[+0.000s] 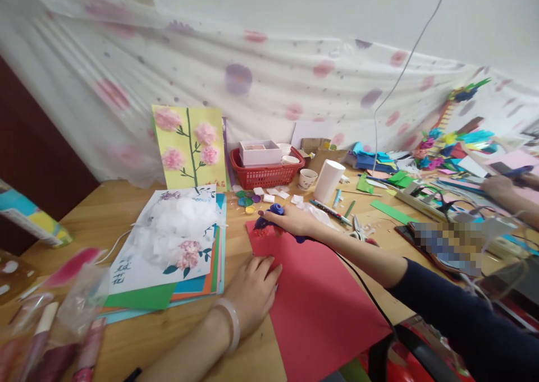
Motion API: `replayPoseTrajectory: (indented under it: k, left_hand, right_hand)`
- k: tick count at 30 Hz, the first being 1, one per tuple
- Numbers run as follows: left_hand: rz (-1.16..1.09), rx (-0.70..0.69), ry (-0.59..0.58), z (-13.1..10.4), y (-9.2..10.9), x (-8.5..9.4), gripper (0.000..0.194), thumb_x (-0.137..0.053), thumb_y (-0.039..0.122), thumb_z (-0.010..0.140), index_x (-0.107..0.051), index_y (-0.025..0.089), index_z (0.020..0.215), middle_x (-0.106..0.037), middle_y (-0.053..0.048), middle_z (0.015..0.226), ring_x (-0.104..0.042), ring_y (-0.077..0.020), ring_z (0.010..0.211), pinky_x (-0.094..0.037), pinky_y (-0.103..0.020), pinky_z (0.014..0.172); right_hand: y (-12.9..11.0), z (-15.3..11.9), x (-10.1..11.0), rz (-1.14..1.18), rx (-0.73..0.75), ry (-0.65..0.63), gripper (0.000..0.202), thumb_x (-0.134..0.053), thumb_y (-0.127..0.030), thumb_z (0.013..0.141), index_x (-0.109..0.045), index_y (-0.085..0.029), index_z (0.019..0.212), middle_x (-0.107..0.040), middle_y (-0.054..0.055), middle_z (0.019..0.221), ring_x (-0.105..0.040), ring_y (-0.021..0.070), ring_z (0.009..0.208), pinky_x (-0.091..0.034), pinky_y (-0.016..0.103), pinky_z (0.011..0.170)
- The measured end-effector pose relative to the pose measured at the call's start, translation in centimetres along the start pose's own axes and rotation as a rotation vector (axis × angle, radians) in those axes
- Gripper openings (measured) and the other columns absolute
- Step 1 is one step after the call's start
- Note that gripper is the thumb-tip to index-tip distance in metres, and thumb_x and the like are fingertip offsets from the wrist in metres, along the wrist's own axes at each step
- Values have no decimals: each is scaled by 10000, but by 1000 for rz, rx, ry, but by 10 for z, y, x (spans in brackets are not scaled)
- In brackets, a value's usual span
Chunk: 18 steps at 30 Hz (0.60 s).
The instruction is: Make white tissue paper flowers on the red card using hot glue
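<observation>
Paper point(324, 298), a red sheet, lay on the table point(236, 239), its near end cut off at the bottom. Left hand point(255, 289) rested on its edge, fingers loosely spread! Right hand point(297, 220) gripped a blue glue gun point(277, 208) over the far end, fingers masking the tool, nozzle tip hard to make out. Beyond sat small paint pots point(250, 210), green, purple and yellow, contents too tiny to tell. Next, a paper cup point(309, 180), inside unclear; alongside, a red basket point(265, 179) carried a white box point(261, 157) and more cups point(289, 160), their lower parts hidden.
</observation>
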<state>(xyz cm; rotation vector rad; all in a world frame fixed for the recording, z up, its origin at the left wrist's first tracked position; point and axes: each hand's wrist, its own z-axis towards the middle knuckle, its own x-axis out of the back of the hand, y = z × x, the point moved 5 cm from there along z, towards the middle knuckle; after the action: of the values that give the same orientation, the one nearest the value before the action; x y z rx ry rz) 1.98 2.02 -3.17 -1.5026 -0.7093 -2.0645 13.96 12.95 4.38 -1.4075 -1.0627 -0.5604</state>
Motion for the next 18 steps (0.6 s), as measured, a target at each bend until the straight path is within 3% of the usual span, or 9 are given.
replayPoseTrajectory:
  k: [4,9,14,18]
  left_hand:
    - [9,0,-5,0,0,1,368,-469,206,925,-567,136,1273,-582,-154,1294,-518,-290,1158,-472,-465,973]
    - [19,5,-18,1,0,1,370,-473,210,927,-563,138,1279,-575,-150,1305,-519,-290,1155,-475,-464,968]
    - [9,3,-8,0,0,1,370,-458,212,931,-563,139,1277,-577,-151,1302,-518,-294,1158,-486,-463,949]
    - [2,5,-18,0,0,0,373,-456,209,931,-560,134,1282,-571,-159,1311,-519,-297,1160,-481,-472,957]
  right_hand:
    - [-1,1,2,72,21,46,570,-406,-659,892,-753,-215,812,-659,-4,573,-576,109,535,-388,192,481]
    - [-1,1,-3,33,-6,0,714,-365,-727,867,-682,-161,569,-639,31,552,-559,107,513,-404,208,517]
    - [0,2,1,105,33,25,582,-388,-660,898,-752,-206,908,-663,-2,584,-583,114,552,-402,187,496]
    - [1,-2,1,33,-6,27,658,-385,-707,871,-718,-180,658,-648,20,560,-565,113,522,-402,202,504]
